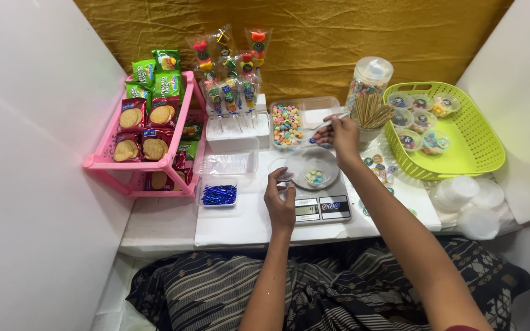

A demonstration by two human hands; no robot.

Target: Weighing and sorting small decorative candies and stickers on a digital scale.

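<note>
Head view | right hand [342, 136] grips spoon [331, 122], handle up-right | left hand [280, 199] pinches lid [284, 176]

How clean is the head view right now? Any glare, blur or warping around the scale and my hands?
Head view: light is even and soft, with faint shadows; the white side panels are bright, without hard glare; the scale reads sharp; the right hand is slightly soft over the candy tray; the left hand is clear; wide-angle bending shows at the edges.

Single head-worn camera, looking steeply down from above the person's lap. Faces the low white table [234, 224] and mustard backdrop cloth [314, 37]. Close range.
</note>
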